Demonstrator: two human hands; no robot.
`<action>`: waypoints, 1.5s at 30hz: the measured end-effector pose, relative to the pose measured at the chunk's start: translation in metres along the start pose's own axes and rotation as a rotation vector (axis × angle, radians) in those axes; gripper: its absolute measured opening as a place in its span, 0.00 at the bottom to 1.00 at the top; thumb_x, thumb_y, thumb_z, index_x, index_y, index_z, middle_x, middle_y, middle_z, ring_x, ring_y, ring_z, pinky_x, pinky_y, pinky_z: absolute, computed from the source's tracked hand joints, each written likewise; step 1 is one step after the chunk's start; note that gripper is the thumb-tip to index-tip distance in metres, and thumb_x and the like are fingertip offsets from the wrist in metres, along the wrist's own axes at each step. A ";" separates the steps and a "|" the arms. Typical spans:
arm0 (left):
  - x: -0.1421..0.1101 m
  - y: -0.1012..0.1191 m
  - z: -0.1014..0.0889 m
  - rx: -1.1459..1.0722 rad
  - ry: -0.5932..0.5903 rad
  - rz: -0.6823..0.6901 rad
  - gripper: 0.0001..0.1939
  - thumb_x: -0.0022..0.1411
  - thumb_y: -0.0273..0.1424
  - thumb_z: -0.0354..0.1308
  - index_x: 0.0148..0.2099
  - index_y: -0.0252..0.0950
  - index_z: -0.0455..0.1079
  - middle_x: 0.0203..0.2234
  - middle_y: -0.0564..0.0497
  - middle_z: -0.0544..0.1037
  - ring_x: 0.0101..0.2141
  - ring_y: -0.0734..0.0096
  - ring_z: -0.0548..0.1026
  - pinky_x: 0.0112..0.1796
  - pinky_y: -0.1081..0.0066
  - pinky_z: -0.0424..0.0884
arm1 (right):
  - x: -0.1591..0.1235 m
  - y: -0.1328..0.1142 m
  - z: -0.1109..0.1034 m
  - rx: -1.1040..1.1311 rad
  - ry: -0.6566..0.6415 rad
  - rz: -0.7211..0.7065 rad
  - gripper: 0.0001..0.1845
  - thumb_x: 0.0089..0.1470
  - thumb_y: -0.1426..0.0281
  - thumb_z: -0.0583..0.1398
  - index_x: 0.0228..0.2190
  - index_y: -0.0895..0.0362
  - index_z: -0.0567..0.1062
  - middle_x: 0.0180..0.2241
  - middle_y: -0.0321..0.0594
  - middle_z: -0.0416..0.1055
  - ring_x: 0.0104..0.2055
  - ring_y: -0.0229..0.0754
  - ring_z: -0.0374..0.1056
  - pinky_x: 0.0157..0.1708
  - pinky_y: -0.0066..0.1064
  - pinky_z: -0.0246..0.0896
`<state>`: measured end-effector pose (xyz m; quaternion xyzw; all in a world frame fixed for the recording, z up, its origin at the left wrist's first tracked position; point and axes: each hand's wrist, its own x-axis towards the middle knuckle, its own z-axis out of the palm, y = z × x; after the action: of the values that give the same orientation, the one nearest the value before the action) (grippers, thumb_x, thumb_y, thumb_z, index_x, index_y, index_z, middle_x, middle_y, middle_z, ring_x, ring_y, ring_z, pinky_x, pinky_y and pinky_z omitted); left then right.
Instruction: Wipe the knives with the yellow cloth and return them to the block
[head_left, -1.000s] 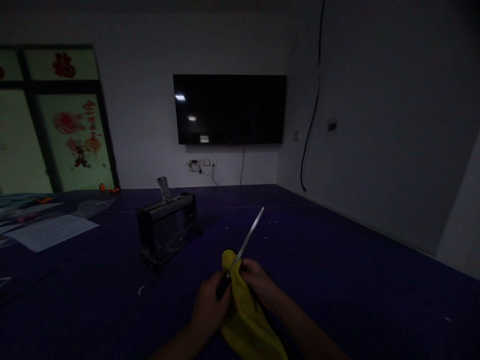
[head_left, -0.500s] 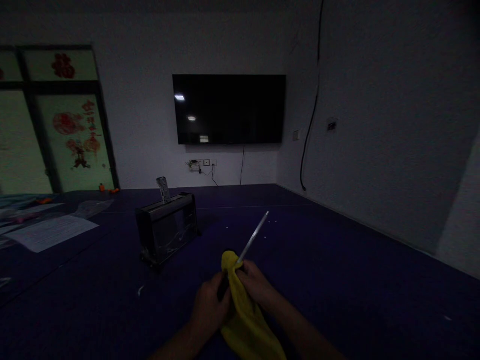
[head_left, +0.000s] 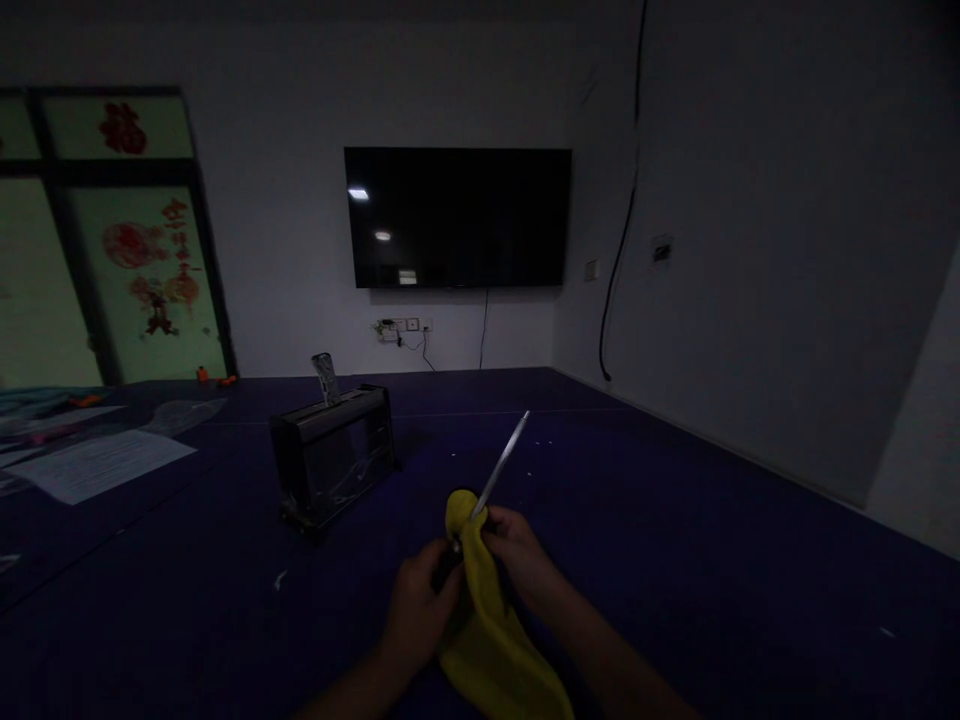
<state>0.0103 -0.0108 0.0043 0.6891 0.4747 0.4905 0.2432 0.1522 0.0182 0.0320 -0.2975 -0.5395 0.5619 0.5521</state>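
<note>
A yellow cloth (head_left: 499, 640) is bunched in both hands and hangs down toward the bottom edge. From its top a slim silver metal shaft (head_left: 502, 462) pokes out, tilted up and right. My left hand (head_left: 421, 600) is closed around a black handle-like part (head_left: 447, 566) beside the cloth; whether it joins the shaft is hidden. The fingers of my right hand (head_left: 517, 550) pinch the cloth at the shaft's base. Folds and darkness cover the rest of the tool.
On the dark blue surface stands a black box-like appliance (head_left: 337, 450) with a crumpled silvery piece (head_left: 325, 378) sticking out of its top. Printed paper (head_left: 101, 465) and clear plastic (head_left: 184, 415) lie left. White scraps dot the surface. A television (head_left: 459, 218) hangs ahead.
Both hands have shifted slightly upward with the cloth. The shaft's tip has moved a little left and up. The appliance stays in place.
</note>
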 end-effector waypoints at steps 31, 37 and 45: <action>-0.001 0.000 0.011 -0.625 -0.192 -0.272 0.25 0.46 0.51 0.59 0.32 0.32 0.66 0.11 0.58 0.65 0.09 0.82 0.58 0.11 0.80 0.52 | 0.000 0.000 0.002 0.154 -0.092 0.047 0.15 0.32 0.72 0.67 0.30 0.58 0.77 0.25 0.38 0.76 0.27 0.41 0.72 0.30 0.30 0.65; 0.001 0.001 0.011 -0.545 -0.165 -0.240 0.25 0.45 0.52 0.59 0.30 0.32 0.67 0.11 0.59 0.63 0.10 0.83 0.57 0.12 0.80 0.51 | 0.002 -0.002 -0.001 0.097 -0.040 0.001 0.12 0.34 0.68 0.67 0.26 0.59 0.77 0.23 0.39 0.75 0.26 0.41 0.71 0.29 0.30 0.64; 0.004 0.002 0.009 -0.527 -0.134 -0.197 0.24 0.44 0.51 0.61 0.26 0.32 0.67 0.14 0.57 0.64 0.16 0.80 0.62 0.18 0.79 0.57 | 0.005 -0.003 -0.002 0.130 0.000 0.004 0.13 0.33 0.68 0.68 0.27 0.58 0.78 0.26 0.38 0.76 0.24 0.37 0.69 0.28 0.27 0.63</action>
<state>0.0199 -0.0072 0.0036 0.5836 0.3781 0.5246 0.4911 0.1539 0.0224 0.0356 -0.2620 -0.5011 0.5971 0.5690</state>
